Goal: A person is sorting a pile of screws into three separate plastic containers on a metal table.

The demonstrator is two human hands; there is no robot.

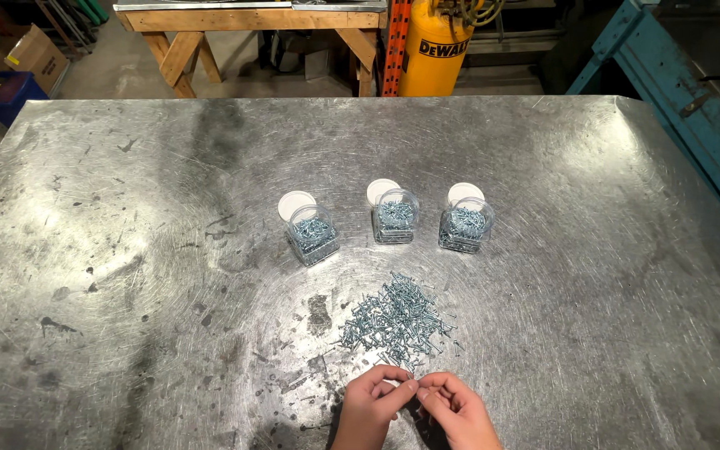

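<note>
Both hands near table's (pixel 127 208) near edge — left hand (pixel 370 407) & right hand (pixel 458 410) pinch small screws, fingertips touching, just beside screw pile (pixel 397 319); 3 open jars (pixel 394 216) mid-table.

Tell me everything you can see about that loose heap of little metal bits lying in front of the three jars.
The pile of screws is a loose, spread heap of small silvery-blue fasteners, seemingly zinc-plated steel, lying flat on the scratched metal table. They point every way, denser in the middle, with strays scattered at the edges. It lies apart from the jars, nearer the person. Both the left hand and right hand sit at its near edge, fingertips together.
</note>
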